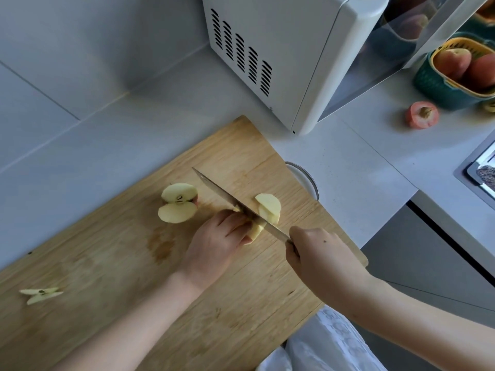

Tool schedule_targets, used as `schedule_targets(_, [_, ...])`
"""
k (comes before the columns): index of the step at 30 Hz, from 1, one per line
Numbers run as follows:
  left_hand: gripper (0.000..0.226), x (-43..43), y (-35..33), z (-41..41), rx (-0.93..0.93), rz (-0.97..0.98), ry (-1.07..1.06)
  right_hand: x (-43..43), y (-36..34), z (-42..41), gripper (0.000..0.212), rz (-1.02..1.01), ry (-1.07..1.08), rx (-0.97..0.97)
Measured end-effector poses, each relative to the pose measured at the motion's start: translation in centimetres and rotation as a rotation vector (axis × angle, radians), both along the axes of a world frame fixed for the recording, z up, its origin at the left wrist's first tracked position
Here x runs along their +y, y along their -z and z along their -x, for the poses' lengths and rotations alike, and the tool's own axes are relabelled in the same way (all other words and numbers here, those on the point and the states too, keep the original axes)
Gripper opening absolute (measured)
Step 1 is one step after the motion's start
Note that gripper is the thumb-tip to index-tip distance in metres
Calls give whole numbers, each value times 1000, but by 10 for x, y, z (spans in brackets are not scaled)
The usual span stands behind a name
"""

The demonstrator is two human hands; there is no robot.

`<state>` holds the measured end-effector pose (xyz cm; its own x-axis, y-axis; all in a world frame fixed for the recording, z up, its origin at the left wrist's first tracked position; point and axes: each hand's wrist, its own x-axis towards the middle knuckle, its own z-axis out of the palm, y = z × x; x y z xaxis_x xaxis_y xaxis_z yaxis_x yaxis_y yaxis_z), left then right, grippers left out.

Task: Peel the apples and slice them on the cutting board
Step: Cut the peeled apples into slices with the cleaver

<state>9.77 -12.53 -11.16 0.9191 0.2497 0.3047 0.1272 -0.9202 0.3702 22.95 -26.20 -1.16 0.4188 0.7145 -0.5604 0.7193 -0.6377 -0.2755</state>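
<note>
A wooden cutting board (112,263) lies across the counter. My left hand (214,242) holds a peeled apple piece (255,230) down on it, fingers curled over the piece. My right hand (318,255) grips the handle of a knife (227,199) whose blade cuts into that piece. Cut slices (269,207) lie just right of the blade. Two peeled apple pieces with the core showing (178,203) sit left of the blade. A thin core slice (40,294) lies near the board's left end.
A white microwave (281,57) stands behind the board. A green and yellow basket (434,84) with unpeeled apples sits at the far right, and a cut red apple end (423,115) lies before it. A metal-rimmed dish (305,180) peeks from under the board.
</note>
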Motion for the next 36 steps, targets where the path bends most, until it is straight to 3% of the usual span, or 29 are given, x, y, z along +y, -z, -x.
schedule_targets(12, [21, -3, -2, 3, -3, 47, -23, 5, 23, -11, 37, -113, 131, 107])
schedule_targets(18, [23, 1, 2, 2, -2, -26, 1, -10, -4, 3, 38, -54, 29, 18])
schedule_targets(28, [21, 0, 2, 6, 28, 35, -13, 13, 23, 6, 31, -28, 37, 55])
schedule_targets(31, [13, -2, 3, 9, 32, 49, -39, 15, 35, 6, 23, -69, 71, 78])
schedule_targets(36, [25, -7, 2, 10, 36, 76, -63, 9, 36, -13, 34, -113, 205, 176])
